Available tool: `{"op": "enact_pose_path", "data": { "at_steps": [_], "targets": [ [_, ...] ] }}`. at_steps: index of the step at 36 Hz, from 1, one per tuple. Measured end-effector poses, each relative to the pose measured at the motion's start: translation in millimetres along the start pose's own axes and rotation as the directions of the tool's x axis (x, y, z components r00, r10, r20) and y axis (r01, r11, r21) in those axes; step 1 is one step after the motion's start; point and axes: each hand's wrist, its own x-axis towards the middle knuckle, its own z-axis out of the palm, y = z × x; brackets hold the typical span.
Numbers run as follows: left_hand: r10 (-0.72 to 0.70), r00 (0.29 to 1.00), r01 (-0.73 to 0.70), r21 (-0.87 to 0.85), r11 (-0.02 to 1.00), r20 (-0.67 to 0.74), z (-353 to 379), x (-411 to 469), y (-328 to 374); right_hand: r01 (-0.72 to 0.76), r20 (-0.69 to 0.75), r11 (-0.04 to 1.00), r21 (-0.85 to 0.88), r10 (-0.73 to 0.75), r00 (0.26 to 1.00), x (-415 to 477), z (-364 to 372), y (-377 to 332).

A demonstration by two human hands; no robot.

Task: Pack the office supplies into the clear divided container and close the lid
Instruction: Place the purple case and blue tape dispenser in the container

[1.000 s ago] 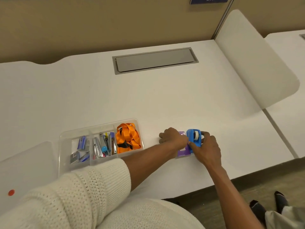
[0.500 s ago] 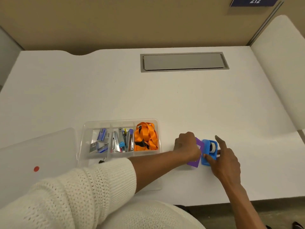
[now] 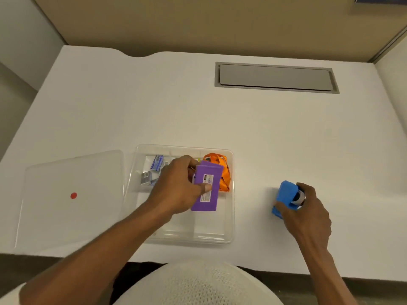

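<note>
The clear divided container (image 3: 229,216) sits near the desk's front edge. An orange lanyard (image 3: 220,166) fills its back right compartment, and small blue and silver staple boxes (image 3: 154,170) lie in the back left one. My left hand (image 3: 176,190) holds a flat purple box (image 3: 207,188) with a white label over the container's middle. To the right, on the desk, my right hand (image 3: 308,216) grips a blue tape dispenser (image 3: 286,194). The clear lid (image 3: 72,194), marked with a red dot, lies flat to the container's left.
A grey cable hatch (image 3: 276,77) is set into the white desk (image 3: 198,111) at the back right. A tan partition wall (image 3: 198,23) runs along the far edge. My white knitted top (image 3: 198,285) shows at the bottom.
My left hand has lifted the purple box from beside the tape dispenser and carried it left over the container. My right hand has closed around the blue tape dispenser.
</note>
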Motion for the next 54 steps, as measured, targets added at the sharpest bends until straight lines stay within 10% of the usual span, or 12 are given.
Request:
{"op": "enact_pose_path", "data": {
  "at_steps": [14, 30, 37, 54],
  "targets": [
    [-0.144, 0.985, 0.165, 0.272, 0.948, -0.094, 14.1, -9.8, -81.3, 0.354, 0.33, 0.933, 0.063, -0.354, 0.875, -86.5, 9.4, -110.9],
    [-0.101, 0.995, 0.096, 0.493, 0.865, -0.016, 43.1, 8.2, -89.2, 0.488, 0.434, 0.826, -0.281, -0.344, 0.833, -102.6, 71.8, -124.8],
    [0.009, 0.999, -0.034, 0.737, 0.675, 0.039, 55.7, 4.2, -92.6, 0.49, 0.445, 0.817, -0.305, -0.332, 0.831, -98.0, 75.8, -120.0],
    [-0.02, 0.969, 0.103, 0.326, 0.94, -0.247, -6.9, -20.2, -97.6, 0.515, 0.41, 0.809, -0.284, -0.383, 0.828, -85.3, 53.0, -129.0]
  ]
}}
